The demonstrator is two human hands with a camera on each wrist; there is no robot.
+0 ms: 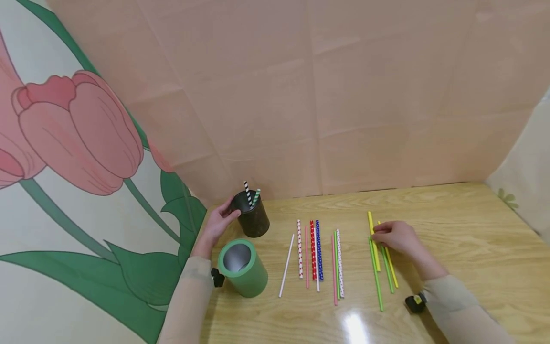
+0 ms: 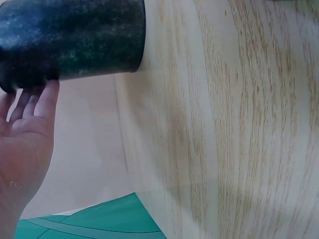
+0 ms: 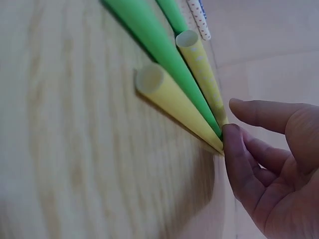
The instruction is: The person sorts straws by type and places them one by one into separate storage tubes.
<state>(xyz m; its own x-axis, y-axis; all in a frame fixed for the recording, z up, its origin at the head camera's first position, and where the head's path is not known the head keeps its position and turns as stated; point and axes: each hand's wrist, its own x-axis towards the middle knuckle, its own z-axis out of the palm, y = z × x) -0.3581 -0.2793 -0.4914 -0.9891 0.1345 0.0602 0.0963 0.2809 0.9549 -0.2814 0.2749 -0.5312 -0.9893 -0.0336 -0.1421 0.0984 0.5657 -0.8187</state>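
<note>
My left hand (image 1: 220, 221) grips the upper side of a dark cup (image 1: 254, 222), thumb on the near side. In the cup lean a black-and-white striped straw (image 1: 247, 192) and a green-and-white striped straw (image 1: 256, 196). At the right of the table, my right hand (image 1: 396, 236) reaches over two yellow straws and two green straws (image 1: 375, 282). In the right wrist view, thumb and index finger are a little apart; the index fingertip is at the far part of a plain yellow straw (image 3: 174, 102) and a dotted yellow straw (image 3: 202, 69).
A green cylindrical holder (image 1: 250, 277) with a grey inside stands in front of the dark cup. Across the middle of the wooden table (image 1: 472, 229) lie several straws, including a red dotted straw (image 1: 313, 248) and a blue dotted straw (image 1: 319, 248). A pinkish sheet (image 1: 301, 119) hangs behind.
</note>
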